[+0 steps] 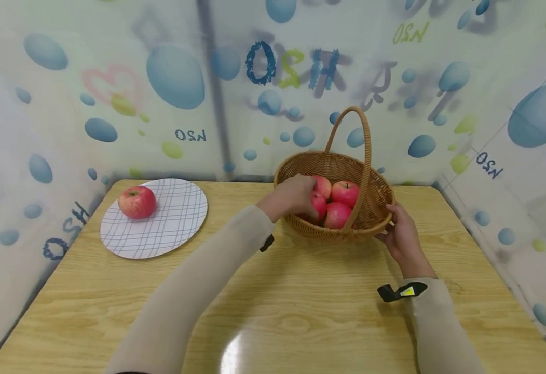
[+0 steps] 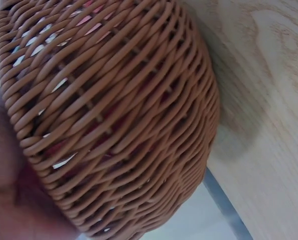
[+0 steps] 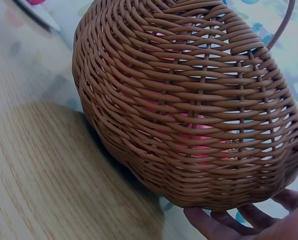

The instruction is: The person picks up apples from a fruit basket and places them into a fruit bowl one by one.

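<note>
A brown wicker basket (image 1: 347,234) with a tall hoop handle stands at the back of the table, holding several red apples (image 1: 345,194). Over its left rim reaches my left hand (image 1: 296,196), the fingers and thumb curled about an apple (image 1: 319,205) inside. In the left wrist view, the basket's woven side (image 2: 123,115) hides most of that apple, and part of the hand (image 2: 13,195) shows at the left edge. My right hand (image 1: 401,234) grips the basket's right end, thumb at the rim; the right wrist view shows its fingers (image 3: 214,225) against the outside weave.
A round white plate (image 1: 175,228) with a blue grid pattern lies at the back left, and one red apple (image 1: 137,202) sits on it. The wooden table (image 1: 291,311) meets printed curtains (image 1: 235,114) behind and at both sides.
</note>
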Motion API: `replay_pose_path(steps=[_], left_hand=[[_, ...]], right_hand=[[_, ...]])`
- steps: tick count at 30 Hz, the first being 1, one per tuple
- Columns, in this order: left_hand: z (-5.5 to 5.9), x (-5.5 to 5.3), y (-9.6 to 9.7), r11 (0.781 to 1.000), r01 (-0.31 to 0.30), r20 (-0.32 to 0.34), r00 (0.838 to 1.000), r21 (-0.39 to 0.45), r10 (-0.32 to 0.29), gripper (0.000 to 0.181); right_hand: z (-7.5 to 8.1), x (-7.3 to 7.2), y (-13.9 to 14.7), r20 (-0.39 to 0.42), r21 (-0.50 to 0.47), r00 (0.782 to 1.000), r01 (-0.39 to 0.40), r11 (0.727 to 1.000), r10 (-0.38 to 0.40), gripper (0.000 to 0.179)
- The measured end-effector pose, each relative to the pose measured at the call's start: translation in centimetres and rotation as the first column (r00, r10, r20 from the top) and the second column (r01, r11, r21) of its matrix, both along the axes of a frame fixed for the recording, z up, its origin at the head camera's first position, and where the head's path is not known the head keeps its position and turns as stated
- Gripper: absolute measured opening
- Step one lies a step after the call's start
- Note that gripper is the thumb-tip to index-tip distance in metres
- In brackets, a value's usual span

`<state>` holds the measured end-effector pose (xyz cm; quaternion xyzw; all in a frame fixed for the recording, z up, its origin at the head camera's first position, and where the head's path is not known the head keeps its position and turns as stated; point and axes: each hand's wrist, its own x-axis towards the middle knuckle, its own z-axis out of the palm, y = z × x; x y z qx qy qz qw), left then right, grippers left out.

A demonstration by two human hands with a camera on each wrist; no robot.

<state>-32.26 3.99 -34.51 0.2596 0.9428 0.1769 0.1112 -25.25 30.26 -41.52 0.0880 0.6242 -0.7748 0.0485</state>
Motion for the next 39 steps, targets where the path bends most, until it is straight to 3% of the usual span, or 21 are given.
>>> replay_pose_path(steps=[9,18,26,34,39], left_hand=[[1.4,0.3,-0.4,0.998,-0.022,-0.09,0.996,0.06,0.027,0.065],[2.2,0.8,-1.5,0.985,-0.058,-0.107,0.991,0.162,0.076,0.068],[3.1,1.7,-3.2,0.946,-0.108,-0.085,0.987,0.305,0.139,0.068],[3.5,2.4,-5.6,0.908,-0.172,-0.091,0.971,0.382,0.222,0.072],[4.1,2.9,-7.6,0.885,-0.166,-0.118,0.964,0.434,0.238,0.072]], right_hand=[[0.0,0.1,0.1,0.014,0.013,1.0,-0.002,1.0,0.002,0.062],[0.1,0.0,0.0,0.0,0.026,1.0,-0.013,1.0,0.013,0.061],[0.2,0.1,0.0,0.003,0.016,1.0,-0.003,1.0,0.003,0.063],[0.2,0.1,-0.1,0.015,-0.003,1.0,0.004,1.0,-0.004,0.062],[0.3,0.1,-0.1,0.019,-0.014,1.0,0.002,1.0,-0.002,0.062]])
